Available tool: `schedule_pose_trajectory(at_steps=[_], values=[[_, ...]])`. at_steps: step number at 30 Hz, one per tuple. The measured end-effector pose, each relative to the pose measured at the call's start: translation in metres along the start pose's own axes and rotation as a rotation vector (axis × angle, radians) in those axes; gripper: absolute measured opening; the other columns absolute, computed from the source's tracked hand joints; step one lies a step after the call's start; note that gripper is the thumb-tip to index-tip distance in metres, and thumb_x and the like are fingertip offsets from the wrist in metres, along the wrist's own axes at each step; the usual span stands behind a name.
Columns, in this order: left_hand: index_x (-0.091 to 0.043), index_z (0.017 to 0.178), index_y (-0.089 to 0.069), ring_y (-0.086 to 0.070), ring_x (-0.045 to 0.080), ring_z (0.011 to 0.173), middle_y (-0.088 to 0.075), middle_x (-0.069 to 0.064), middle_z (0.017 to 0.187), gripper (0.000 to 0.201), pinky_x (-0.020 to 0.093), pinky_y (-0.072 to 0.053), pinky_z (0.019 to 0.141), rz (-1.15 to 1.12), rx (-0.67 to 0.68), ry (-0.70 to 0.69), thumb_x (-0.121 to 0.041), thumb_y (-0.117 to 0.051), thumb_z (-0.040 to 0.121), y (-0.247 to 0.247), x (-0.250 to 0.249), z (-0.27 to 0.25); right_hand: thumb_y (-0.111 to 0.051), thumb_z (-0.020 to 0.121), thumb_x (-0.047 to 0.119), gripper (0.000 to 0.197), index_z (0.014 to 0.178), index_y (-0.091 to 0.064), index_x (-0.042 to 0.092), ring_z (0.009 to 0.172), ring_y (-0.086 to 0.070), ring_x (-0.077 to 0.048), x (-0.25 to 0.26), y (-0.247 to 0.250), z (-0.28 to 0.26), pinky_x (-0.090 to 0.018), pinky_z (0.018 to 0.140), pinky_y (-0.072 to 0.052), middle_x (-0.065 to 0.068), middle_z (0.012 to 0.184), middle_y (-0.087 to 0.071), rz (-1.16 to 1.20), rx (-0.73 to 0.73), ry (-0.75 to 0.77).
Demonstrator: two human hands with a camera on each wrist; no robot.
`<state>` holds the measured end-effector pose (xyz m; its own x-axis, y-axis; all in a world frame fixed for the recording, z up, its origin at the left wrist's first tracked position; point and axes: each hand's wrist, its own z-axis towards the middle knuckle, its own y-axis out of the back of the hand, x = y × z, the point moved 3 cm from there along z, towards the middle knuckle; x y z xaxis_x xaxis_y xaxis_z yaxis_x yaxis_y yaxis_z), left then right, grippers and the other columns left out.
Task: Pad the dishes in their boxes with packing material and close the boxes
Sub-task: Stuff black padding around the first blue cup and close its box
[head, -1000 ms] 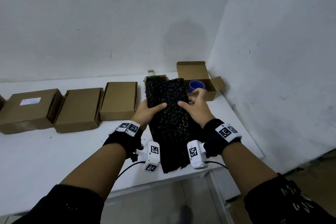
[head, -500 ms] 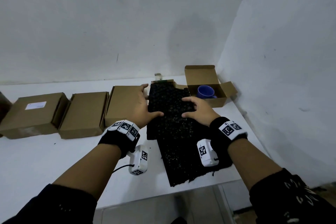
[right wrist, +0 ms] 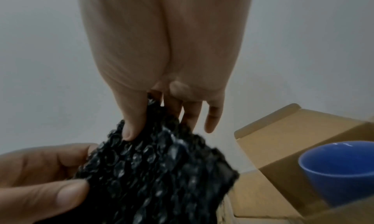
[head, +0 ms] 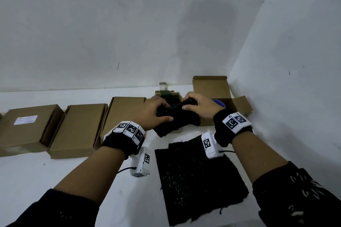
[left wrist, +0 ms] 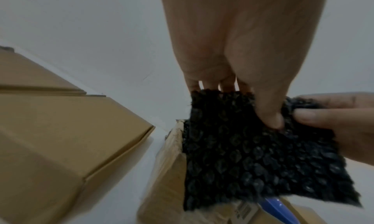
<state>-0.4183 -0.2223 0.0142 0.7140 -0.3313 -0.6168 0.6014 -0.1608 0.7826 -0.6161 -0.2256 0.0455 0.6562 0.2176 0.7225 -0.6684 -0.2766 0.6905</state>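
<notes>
Left hand (head: 154, 111) and right hand (head: 200, 107) both pinch the black wrap (head: 177, 116), bunching it small to pad the cup (right wrist: 340, 168); its box (head: 210, 86) gapes beside.

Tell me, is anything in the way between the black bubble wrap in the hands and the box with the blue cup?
Nothing visible blocks it. The left hand and right hand grip the bubble wrap just left of the open box. Its lid stands up, and the blue cup sits uncovered inside.
</notes>
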Motion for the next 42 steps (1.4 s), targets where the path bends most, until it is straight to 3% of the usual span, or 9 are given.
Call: schedule_pose_trajectory(at_steps=[7,12,15,20,24,30,33,38,42], values=[[-0.009,0.097,-0.06,-0.063,0.025,0.092,-0.066,0.01,0.096,0.018,0.037,-0.051,0.083,-0.454,-0.232,0.331,-0.022,-0.066,0.086,-0.017,0.014,0.03,-0.075,0.077,0.039,0.071,0.132,-0.038,0.013,0.118,-0.045,-0.017,-0.011,0.018,0.035,-0.028,0.098,-0.04,-0.004,0.129,-0.045,0.037,-0.476,-0.162],[0.004,0.11,-0.058,-0.064,0.029,0.094,-0.066,0.016,0.097,0.03,0.025,-0.054,0.075,-0.869,-0.323,0.502,-0.012,-0.066,0.086,-0.032,0.028,0.039,-0.072,0.082,0.024,0.08,0.134,-0.012,0.015,0.104,-0.052,-0.016,-0.032,-0.018,0.036,-0.024,0.085,-0.043,-0.004,0.117,-0.049,0.515,-0.088,-0.394],[-0.002,0.115,-0.046,-0.064,0.025,0.093,-0.063,0.011,0.097,0.045,0.029,-0.054,0.078,-0.944,-0.331,0.562,-0.01,-0.073,0.079,-0.037,0.036,0.043,-0.076,0.077,0.019,0.07,0.115,-0.019,0.022,0.107,-0.058,-0.025,-0.049,-0.033,0.055,-0.038,0.094,-0.049,-0.017,0.119,-0.055,0.509,-0.152,-0.369],[-0.014,0.113,-0.044,-0.054,0.01,0.077,-0.053,0.006,0.107,0.057,0.009,-0.044,0.059,-0.413,-0.159,0.358,-0.01,-0.08,0.07,-0.031,0.041,0.046,-0.077,0.075,0.017,0.044,0.097,-0.039,0.017,0.079,-0.052,-0.017,-0.057,-0.042,0.073,-0.032,0.072,-0.046,-0.001,0.085,-0.052,0.141,-0.226,-0.251],[-0.017,0.124,-0.051,-0.052,0.02,0.102,-0.05,0.006,0.121,0.057,0.017,-0.037,0.077,0.128,-0.049,0.217,-0.029,-0.077,0.074,-0.033,0.036,0.052,-0.073,0.08,0.022,0.027,0.098,-0.055,0.014,0.086,-0.045,-0.011,-0.059,-0.049,0.076,-0.02,0.075,-0.035,-0.004,0.105,-0.052,-0.16,-0.158,-0.139],[-0.02,0.125,-0.053,-0.041,0.021,0.117,-0.041,0.005,0.126,0.058,0.024,-0.037,0.083,0.299,-0.05,0.203,-0.04,-0.074,0.074,-0.036,0.046,0.055,-0.069,0.08,0.034,0.027,0.097,-0.064,0.014,0.097,-0.048,-0.022,-0.036,-0.043,0.06,-0.037,0.081,-0.047,-0.005,0.106,-0.049,-0.52,-0.237,0.201],[-0.017,0.12,-0.058,-0.039,0.024,0.119,-0.041,0.007,0.127,0.056,0.028,-0.04,0.09,0.349,-0.076,0.14,-0.039,-0.075,0.072,-0.036,0.047,0.055,-0.058,0.087,0.044,0.034,0.106,-0.058,0.017,0.098,-0.049,-0.023,-0.032,-0.06,0.047,-0.035,0.084,-0.038,-0.004,0.106,-0.055,-0.638,-0.003,0.32],[-0.018,0.112,-0.064,-0.035,0.027,0.122,-0.042,0.007,0.132,0.05,0.039,-0.04,0.1,0.497,-0.054,0.058,-0.048,-0.071,0.072,-0.034,0.047,0.055,-0.063,0.086,0.03,0.034,0.113,-0.055,0.009,0.103,-0.048,-0.028,-0.048,-0.078,0.041,-0.035,0.087,-0.037,-0.01,0.113,-0.053,-0.641,0.165,0.284],[-0.021,0.118,-0.062,-0.032,0.027,0.128,-0.04,0.004,0.138,0.049,0.041,-0.031,0.104,0.612,0.022,0.03,-0.052,-0.06,0.08,-0.037,0.047,0.051,-0.072,0.073,0.009,0.021,0.093,-0.064,0.005,0.082,-0.055,-0.032,-0.051,-0.084,0.039,-0.039,0.065,-0.049,-0.014,0.093,-0.055,-0.597,0.115,0.32]])
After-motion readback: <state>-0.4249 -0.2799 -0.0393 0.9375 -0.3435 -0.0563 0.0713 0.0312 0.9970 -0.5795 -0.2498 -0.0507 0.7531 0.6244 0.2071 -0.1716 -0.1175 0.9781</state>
